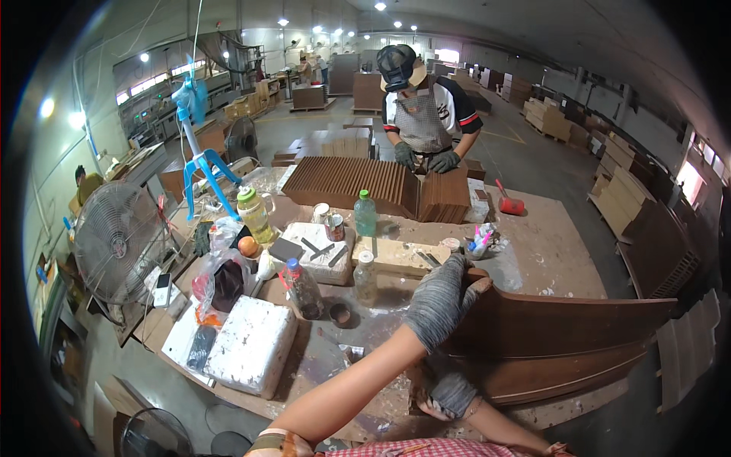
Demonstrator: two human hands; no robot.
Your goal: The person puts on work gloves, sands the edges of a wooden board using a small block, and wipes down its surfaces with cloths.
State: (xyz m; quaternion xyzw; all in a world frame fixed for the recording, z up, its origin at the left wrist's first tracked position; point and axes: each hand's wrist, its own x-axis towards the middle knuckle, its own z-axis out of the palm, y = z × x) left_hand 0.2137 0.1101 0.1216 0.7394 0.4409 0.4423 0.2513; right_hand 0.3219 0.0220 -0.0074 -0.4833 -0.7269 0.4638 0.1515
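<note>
A brown curved wooden panel [548,331] stands on its edge at the right front of the table, a second brown curved piece [548,377] lying along its lower side. Its upper left corner is gripped by my left hand [442,301], in a grey knitted glove with bare fingertips. Lower down, beside the panel's near left end, my gloved right hand [449,397] has its fingers curled. What those fingers close on is dark and blurred.
Across the worktable [552,228], a gloved co-worker handles a row of brown boards [350,183]. White foam blocks [255,343], a glass bottle [365,280], a green bottle [365,215] and a small dark cup [340,314] stand left. A red mallet [511,204] lies far right.
</note>
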